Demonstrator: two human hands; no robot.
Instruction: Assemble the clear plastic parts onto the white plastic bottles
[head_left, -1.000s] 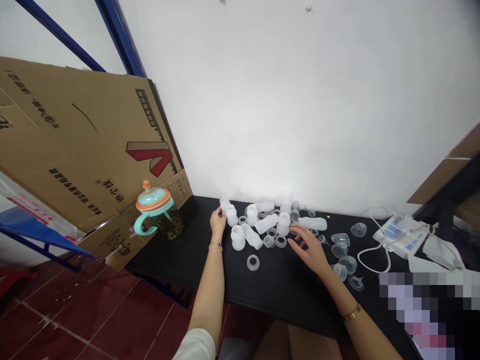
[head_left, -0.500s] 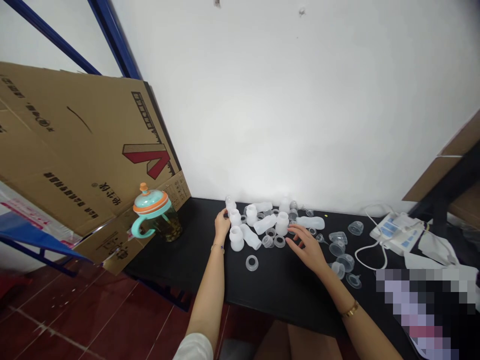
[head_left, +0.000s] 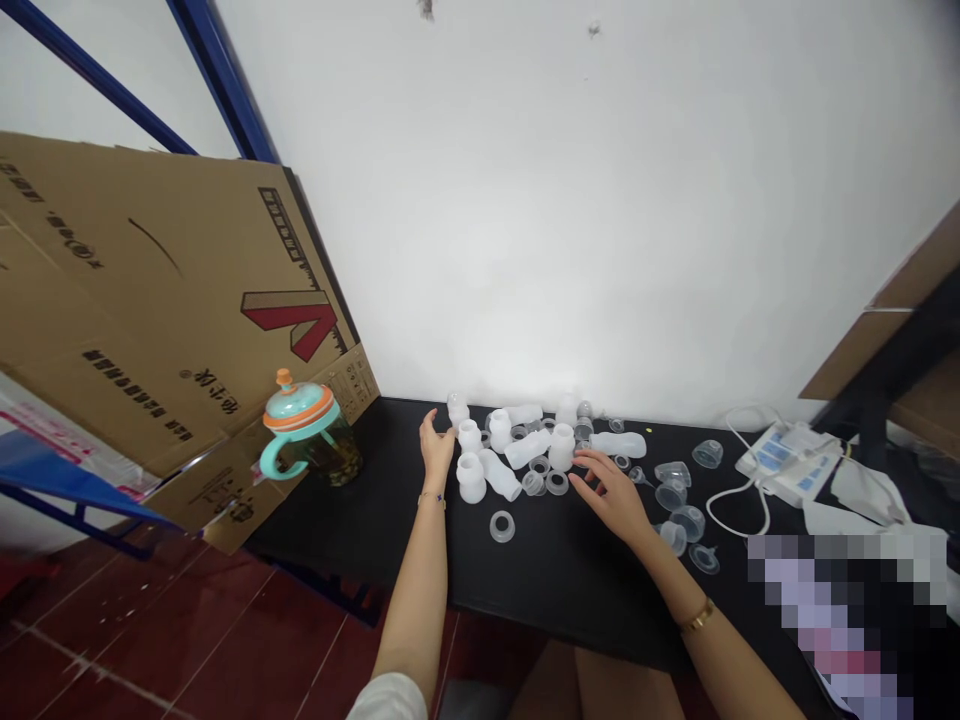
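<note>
While the left hand (head_left: 437,447), thumb and fingers parted around nothing, is sitting at the cluster's left end, white bottles (head_left: 471,480) are standing just beside it on the black table (head_left: 360,530). The right hand (head_left: 613,497) is curving loosely near another upright bottle (head_left: 562,447), fingers spread, nothing visible in its grasp, any touch unclear; a ring (head_left: 492,527) is lying in front.

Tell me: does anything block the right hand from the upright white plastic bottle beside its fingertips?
Nothing visible stands between the right hand and the upright white plastic bottle; whether they touch is unclear. A round translucent plastic ring lies in front of it.
</note>
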